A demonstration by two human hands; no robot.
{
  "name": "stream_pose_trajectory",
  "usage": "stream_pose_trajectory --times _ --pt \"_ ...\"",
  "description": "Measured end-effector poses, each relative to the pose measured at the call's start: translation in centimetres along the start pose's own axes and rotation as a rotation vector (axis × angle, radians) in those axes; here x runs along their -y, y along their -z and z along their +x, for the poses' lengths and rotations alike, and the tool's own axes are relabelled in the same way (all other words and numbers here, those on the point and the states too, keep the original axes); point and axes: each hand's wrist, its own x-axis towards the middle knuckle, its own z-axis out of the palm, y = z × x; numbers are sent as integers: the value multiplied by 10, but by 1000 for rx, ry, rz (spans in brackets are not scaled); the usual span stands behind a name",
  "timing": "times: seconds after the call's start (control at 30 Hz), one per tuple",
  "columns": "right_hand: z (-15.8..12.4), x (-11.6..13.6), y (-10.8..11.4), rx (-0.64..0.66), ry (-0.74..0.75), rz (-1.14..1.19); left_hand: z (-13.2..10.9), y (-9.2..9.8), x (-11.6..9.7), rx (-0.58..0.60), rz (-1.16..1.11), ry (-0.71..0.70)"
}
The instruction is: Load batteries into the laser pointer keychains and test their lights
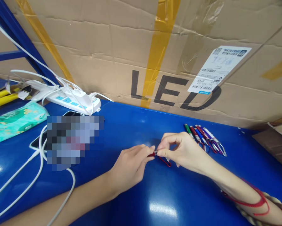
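Note:
Just over the blue table, my left hand point(133, 161) pinches a slim red metal tube point(152, 154) between thumb and fingertips; most of the tube is hidden by the fingers. My right hand point(178, 150) closes its thumb and finger at the tube's silvery end, and exactly what they grip there is too small to make out. Below the right fingertips a red carabiner clip point(166, 162) shows in part. Beyond the right hand lie several similar slim tubes with carabiner clips point(202, 137) in a row, coloured green, red, blue and purple, partly covered by that hand.
A large cardboard box point(117, 62) marked LED stands along the back of the blue table point(122, 125). At left are a white power strip point(72, 102), white cables point(40, 160), a phone partly behind a blurred patch, a green patterned packet point(18, 121) and yellow-handled items point(4, 97).

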Motion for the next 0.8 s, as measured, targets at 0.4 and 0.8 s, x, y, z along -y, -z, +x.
stream_pose_trajectory --times 0.4,0.8 --pt "5 4 12 116 -89 -20 2 2 3 77 -54 90" --pt "0 -4 30 29 -62 -661 12 6 1 111 -249 607"
